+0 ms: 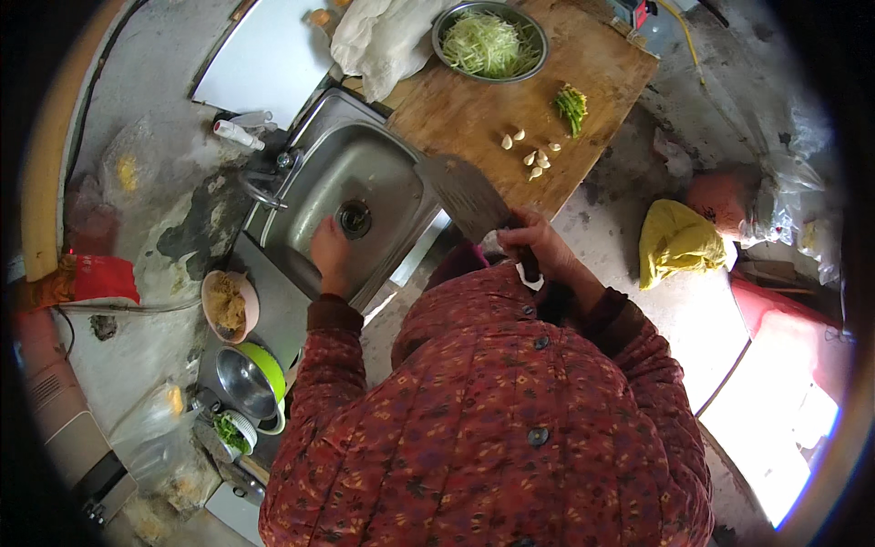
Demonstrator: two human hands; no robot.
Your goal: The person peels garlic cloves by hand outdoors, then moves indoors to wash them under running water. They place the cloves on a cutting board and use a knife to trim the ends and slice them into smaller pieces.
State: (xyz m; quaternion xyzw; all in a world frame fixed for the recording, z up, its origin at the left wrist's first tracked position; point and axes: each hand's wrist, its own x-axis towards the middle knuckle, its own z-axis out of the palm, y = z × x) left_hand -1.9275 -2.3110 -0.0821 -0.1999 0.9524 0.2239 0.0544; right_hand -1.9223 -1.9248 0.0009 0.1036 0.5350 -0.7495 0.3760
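My right hand (543, 246) grips the handle of a broad-bladed cleaver (468, 195), its blade pointing up and left between the sink and the wooden cutting board (472, 130). Over the basin of the stainless steel sink (383, 157) is my left hand (331, 249), near the drain; its fingers look curled, and whether it holds anything is not visible. Several peeled garlic cloves (536, 161) lie on the board beside a small pile of cut green stalks (571, 109). A metal bowl of pale green shreds (489, 44) stands at the board's far edge.
A curved faucet (263, 191) rises at the sink's left. Down the left counter stand a pink bowl with brownish food (231, 306), a metal bowl (246, 383) by a green one, and a white basket of greens (234, 432). A yellow bag (680, 243) sits at right.
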